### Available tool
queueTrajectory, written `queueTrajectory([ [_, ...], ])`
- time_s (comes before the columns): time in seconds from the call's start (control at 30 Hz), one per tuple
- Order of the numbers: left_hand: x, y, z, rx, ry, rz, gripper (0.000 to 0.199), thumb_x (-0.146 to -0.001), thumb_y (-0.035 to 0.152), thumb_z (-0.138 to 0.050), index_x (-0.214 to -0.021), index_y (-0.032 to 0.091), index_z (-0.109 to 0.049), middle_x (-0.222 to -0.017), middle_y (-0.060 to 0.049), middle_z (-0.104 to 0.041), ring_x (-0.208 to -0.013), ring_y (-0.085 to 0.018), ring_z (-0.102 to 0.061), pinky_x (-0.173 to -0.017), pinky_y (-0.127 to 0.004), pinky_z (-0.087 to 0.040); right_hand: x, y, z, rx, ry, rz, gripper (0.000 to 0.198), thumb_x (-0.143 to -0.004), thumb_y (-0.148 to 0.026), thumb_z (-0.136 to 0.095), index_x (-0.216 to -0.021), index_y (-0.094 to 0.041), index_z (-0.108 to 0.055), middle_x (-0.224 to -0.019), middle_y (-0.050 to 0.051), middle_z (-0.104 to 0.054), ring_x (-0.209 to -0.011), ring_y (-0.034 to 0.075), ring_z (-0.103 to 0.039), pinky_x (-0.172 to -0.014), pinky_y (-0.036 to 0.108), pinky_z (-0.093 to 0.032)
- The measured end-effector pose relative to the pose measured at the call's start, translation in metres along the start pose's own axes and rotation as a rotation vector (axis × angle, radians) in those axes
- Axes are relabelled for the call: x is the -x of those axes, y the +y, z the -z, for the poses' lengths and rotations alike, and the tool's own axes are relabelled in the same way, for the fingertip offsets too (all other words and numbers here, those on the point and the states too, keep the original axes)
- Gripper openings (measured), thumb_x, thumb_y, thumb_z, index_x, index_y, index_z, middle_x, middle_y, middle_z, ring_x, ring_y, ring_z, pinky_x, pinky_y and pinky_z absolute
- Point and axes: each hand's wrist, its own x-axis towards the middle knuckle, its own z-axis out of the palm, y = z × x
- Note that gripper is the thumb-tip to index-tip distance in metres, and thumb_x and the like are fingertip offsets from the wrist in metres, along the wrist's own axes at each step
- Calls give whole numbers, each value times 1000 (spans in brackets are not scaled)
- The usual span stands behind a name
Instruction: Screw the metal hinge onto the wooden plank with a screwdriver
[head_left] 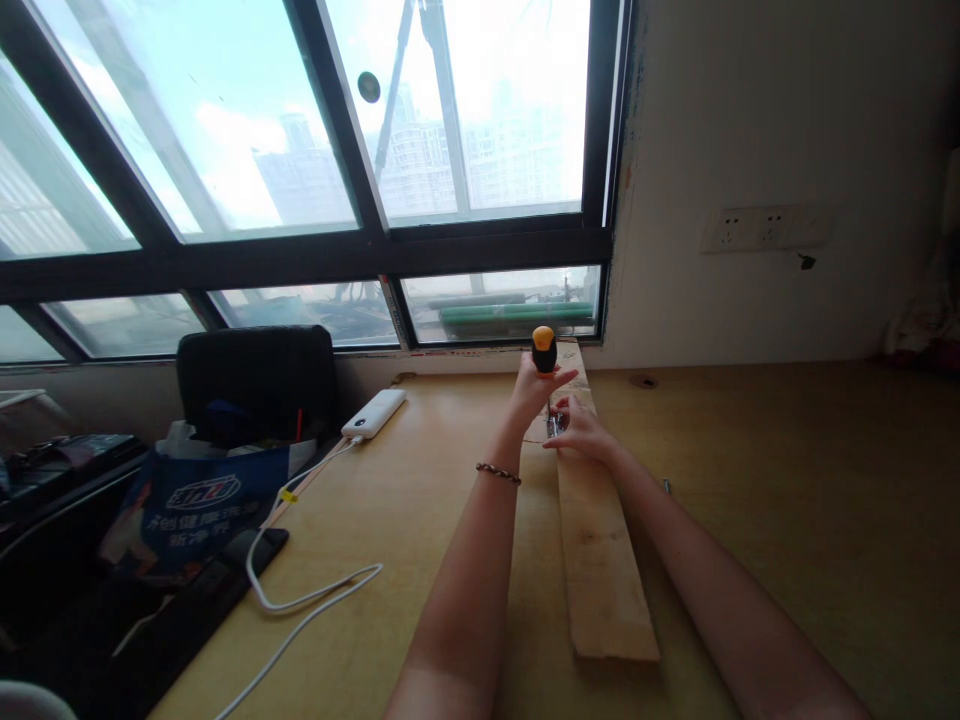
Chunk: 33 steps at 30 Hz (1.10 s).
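My left hand is closed around a screwdriver with a yellow and black handle. It stands upright, shaft down, over a long wooden board. Just below, the fingers of my right hand pinch a small shiny metal fitting against the board's top face. The fitting's exact kind is too small to make out. Where the screwdriver's tip meets the fitting is partly hidden by my hands. A small screw lies on the table to the right of the board.
The board lies lengthwise on a wooden table, reaching toward the window. A white power bank with a white cable sits at the left edge. Beyond that edge are a black chair and a blue bag.
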Motion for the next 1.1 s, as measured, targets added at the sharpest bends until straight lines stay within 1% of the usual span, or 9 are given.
queueTrajectory([
  [0.1, -2, -3, 2, -85, -19, -53, 37, -47, 32, -76, -66, 14, -50, -61, 2, -51, -57, -9, -47, -56, -24, -38, 0, 1, -1, -8, 5, -3, 73, -38, -44, -79, -94, -21, -38, -97, 6, -57, -95, 25, -56, -77, 37, -46],
  [0.23, -3, -6, 9, -229, 51, -123, 37, -47, 38, -75, -62, 15, -50, -58, 2, -51, -55, -9, -47, -53, -23, -37, 2, -2, 0, 2, 21, 1, 74, -38, -45, -79, -95, -21, -39, -97, 6, -57, -92, 24, -57, -76, 37, -46],
  [0.37, -2, -4, 18, -441, 132, -250, 34, -48, 38, -75, -58, 15, -52, -59, 1, -54, -57, -11, -49, -54, -24, -37, 3, -5, 1, 20, 24, 20, 76, -38, -47, -79, -97, -20, -39, -98, 6, -56, -93, 24, -57, -78, 38, -45],
  [0.47, 0, 1, 23, -513, 126, -298, 30, -49, 34, -75, -63, 16, -56, -62, -1, -59, -60, -13, -53, -57, -25, -39, 3, -5, 1, 43, 23, 23, 75, -38, -48, -79, -96, -20, -40, -100, 7, -55, -93, 24, -57, -79, 38, -45],
  [0.67, 2, 14, 26, -292, -90, -188, 39, -52, 21, -72, -86, 17, -53, -74, -4, -64, -73, -18, -61, -65, -28, -45, 3, -6, 2, 82, 8, 21, 72, -38, -44, -80, -94, -20, -41, -99, 7, -55, -93, 23, -56, -80, 38, -44],
  [0.83, 4, 20, 24, -69, -243, -57, 39, -51, 6, -63, -84, 16, -46, -80, -4, -63, -76, -19, -62, -62, -27, -46, 4, -9, 3, 92, 5, 29, 70, -38, -40, -81, -93, -20, -41, -98, 6, -55, -93, 23, -55, -81, 38, -43],
  [0.9, 2, 19, 21, -10, -215, -18, 32, -50, 5, -58, -78, 15, -47, -74, -3, -61, -73, -20, -62, -56, -25, -43, 4, -9, 3, 88, 4, 26, 70, -38, -39, -81, -93, -20, -41, -98, 6, -56, -93, 23, -55, -81, 38, -43],
  [1.03, -6, 12, 20, 29, 6, 36, 18, -45, 6, -52, -62, 13, -50, -60, -1, -56, -65, -20, -60, -49, -24, -38, 4, -9, 3, 73, -2, 28, 70, -39, -39, -81, -93, -20, -40, -98, 7, -56, -93, 23, -55, -82, 38, -43],
  [1.1, -8, 9, 24, 19, 55, 57, 16, -43, 6, -50, -58, 11, -53, -60, -2, -56, -62, -18, -58, -50, -25, -38, 3, -8, 2, 66, -5, 30, 70, -40, -39, -80, -93, -20, -39, -98, 7, -57, -93, 23, -55, -81, 38, -43],
])
